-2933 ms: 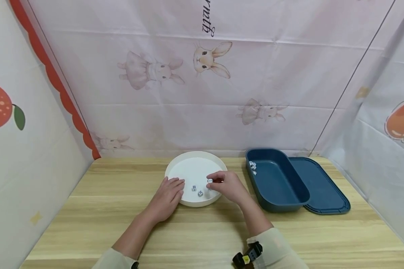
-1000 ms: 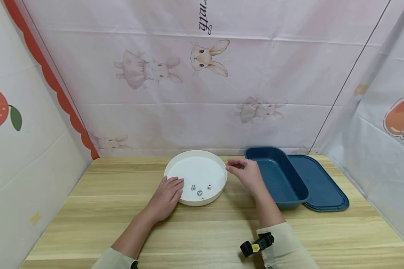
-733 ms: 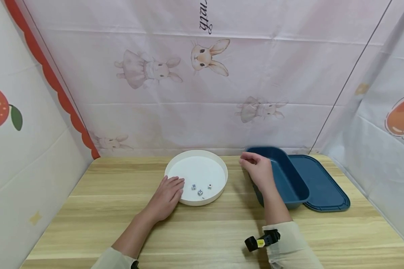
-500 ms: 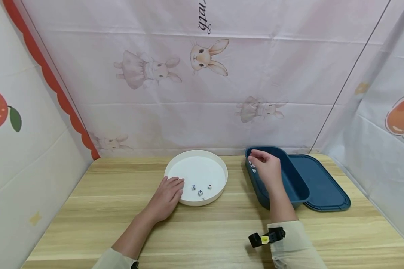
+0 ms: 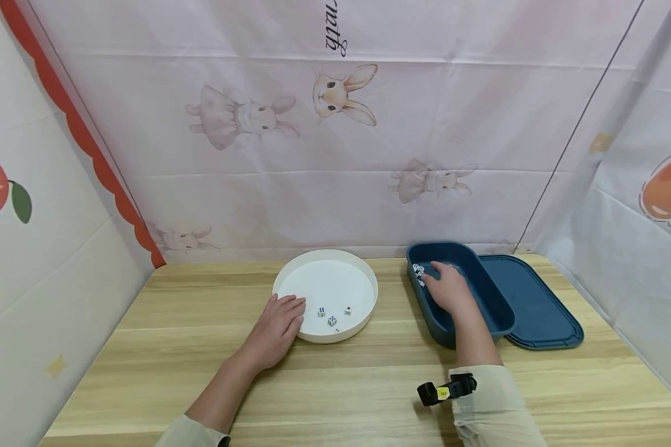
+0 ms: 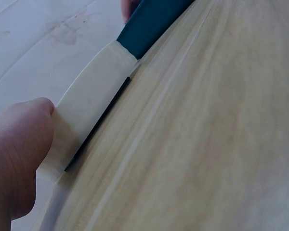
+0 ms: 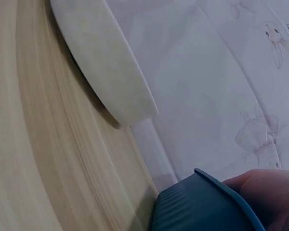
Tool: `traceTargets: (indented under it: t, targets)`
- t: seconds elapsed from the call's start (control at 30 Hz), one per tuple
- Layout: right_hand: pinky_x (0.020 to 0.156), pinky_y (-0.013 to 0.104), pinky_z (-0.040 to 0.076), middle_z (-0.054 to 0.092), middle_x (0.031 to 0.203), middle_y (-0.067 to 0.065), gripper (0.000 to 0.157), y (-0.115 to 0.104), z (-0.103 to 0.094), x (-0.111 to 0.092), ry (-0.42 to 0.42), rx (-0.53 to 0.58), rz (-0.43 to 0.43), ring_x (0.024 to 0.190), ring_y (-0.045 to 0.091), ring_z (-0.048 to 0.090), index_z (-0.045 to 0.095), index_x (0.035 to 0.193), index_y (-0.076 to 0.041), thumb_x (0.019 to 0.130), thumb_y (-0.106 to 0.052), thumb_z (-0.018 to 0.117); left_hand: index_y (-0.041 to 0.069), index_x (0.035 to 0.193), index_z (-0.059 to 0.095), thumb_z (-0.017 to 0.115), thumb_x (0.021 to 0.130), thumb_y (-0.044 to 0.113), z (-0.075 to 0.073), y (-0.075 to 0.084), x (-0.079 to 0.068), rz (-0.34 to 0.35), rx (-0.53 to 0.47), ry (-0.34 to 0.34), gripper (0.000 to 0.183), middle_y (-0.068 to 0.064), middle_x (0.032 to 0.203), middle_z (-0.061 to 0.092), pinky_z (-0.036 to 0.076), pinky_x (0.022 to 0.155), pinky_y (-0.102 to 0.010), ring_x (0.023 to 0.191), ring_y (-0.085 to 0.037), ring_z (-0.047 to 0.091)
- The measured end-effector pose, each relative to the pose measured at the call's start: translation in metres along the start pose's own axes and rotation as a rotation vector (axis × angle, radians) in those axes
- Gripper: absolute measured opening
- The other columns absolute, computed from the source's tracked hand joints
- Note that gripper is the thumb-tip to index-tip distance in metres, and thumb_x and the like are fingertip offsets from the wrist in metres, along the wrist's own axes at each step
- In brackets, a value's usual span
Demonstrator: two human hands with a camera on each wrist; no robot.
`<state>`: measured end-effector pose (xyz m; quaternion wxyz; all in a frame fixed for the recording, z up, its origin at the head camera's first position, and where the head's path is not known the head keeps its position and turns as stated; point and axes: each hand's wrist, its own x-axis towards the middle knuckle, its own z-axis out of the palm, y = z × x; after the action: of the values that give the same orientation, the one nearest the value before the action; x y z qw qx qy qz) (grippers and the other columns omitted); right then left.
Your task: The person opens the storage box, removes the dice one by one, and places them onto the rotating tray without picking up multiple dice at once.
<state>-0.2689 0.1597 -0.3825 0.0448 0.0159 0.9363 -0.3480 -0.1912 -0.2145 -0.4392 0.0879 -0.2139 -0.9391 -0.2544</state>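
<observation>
A round white tray (image 5: 324, 273) holds several small white dice, among them a die (image 5: 332, 321) near its front and another die (image 5: 348, 310) to the right. A further one is mostly hidden behind the front rim. My left hand (image 5: 274, 329) rests with extended fingers over the tray's left front rim. Inside the deep blue box (image 5: 444, 335) my right hand (image 5: 450, 290) reaches down, thumb and forefinger apart, beside a small cluster of dice (image 5: 418, 271) at the left wall. In the right wrist view the box wall (image 7: 197, 207) hides its fingertips.
A flat blue lid (image 5: 542, 310) lies right of the box, partly behind it. The wooden table (image 5: 335, 391) ends at a printed cloth backdrop (image 5: 324, 205), with cloth sides left and right. A black wrist camera (image 5: 447, 390) juts from the right sleeve.
From the tray, my right hand has carried a pinched die rightward to the box, lowered into it and parted its fingers. My left hand has stayed on the tray rim.
</observation>
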Motion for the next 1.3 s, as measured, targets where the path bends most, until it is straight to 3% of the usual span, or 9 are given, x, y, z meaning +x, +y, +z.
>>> traceTargets:
  t: [0.13, 0.57, 0.73, 0.9, 1.17, 1.3]
  targets:
    - [0.116, 0.061, 0.026, 0.028, 0.156, 0.029, 0.058, -0.007, 0.002, 0.002, -0.082, -0.092, -0.023, 0.143, 0.048, 0.025, 0.028, 0.152, 0.003, 0.103, -0.023, 0.044, 0.002, 0.136, 0.058, 0.047, 0.104, 0.02, -0.003, -0.001, -0.001, 0.0, 0.0, 0.007, 0.039, -0.009, 0.143, 0.055, 0.012, 0.122, -0.054, 0.139, -0.029, 0.041]
    - [0.112, 0.062, 0.031, 0.026, 0.154, 0.033, 0.059, -0.021, -0.011, 0.01, -0.184, -0.259, -0.003, 0.141, 0.051, 0.026, 0.026, 0.151, 0.008, 0.102, -0.019, 0.047, 0.002, 0.136, 0.058, 0.047, 0.104, 0.02, -0.003, 0.003, -0.003, -0.011, 0.009, 0.007, 0.038, -0.008, 0.143, 0.055, 0.012, 0.123, -0.052, 0.139, -0.028, 0.041]
    - [0.115, 0.059, 0.029, 0.026, 0.154, 0.033, 0.057, -0.016, -0.005, 0.019, -0.276, -0.306, -0.026, 0.142, 0.049, 0.027, 0.024, 0.151, 0.009, 0.099, -0.008, 0.041, 0.003, 0.136, 0.058, 0.046, 0.104, 0.022, -0.002, 0.002, -0.003, -0.007, 0.006, 0.002, 0.039, -0.007, 0.143, 0.056, 0.013, 0.123, -0.052, 0.139, -0.028, 0.041]
    - [0.114, 0.058, 0.031, 0.033, 0.152, 0.031, 0.056, -0.006, 0.004, 0.025, -0.328, -0.331, -0.096, 0.141, 0.046, 0.031, 0.03, 0.15, 0.006, 0.095, 0.001, 0.036, 0.004, 0.137, 0.058, 0.044, 0.105, 0.024, 0.001, 0.001, -0.003, -0.011, 0.006, -0.009, 0.04, -0.006, 0.143, 0.055, 0.012, 0.123, -0.051, 0.14, -0.027, 0.041]
    - [0.111, 0.055, 0.038, 0.046, 0.145, 0.029, 0.051, -0.003, 0.006, 0.028, -0.312, -0.383, -0.171, 0.136, 0.043, 0.041, 0.044, 0.144, 0.005, 0.093, 0.005, 0.042, 0.003, 0.137, 0.058, 0.045, 0.104, 0.023, 0.002, 0.0, -0.004, 0.004, 0.019, 0.01, 0.04, -0.007, 0.143, 0.056, 0.013, 0.123, -0.052, 0.139, -0.028, 0.041]
    - [0.098, 0.046, 0.048, 0.054, 0.138, 0.026, 0.045, -0.004, 0.006, 0.029, -0.281, -0.374, -0.161, 0.119, 0.034, 0.055, 0.053, 0.138, 0.005, 0.094, 0.004, 0.042, 0.003, 0.137, 0.057, 0.045, 0.104, 0.023, 0.001, 0.001, -0.003, 0.001, 0.022, 0.007, 0.04, -0.007, 0.143, 0.056, 0.013, 0.123, -0.052, 0.14, -0.028, 0.041]
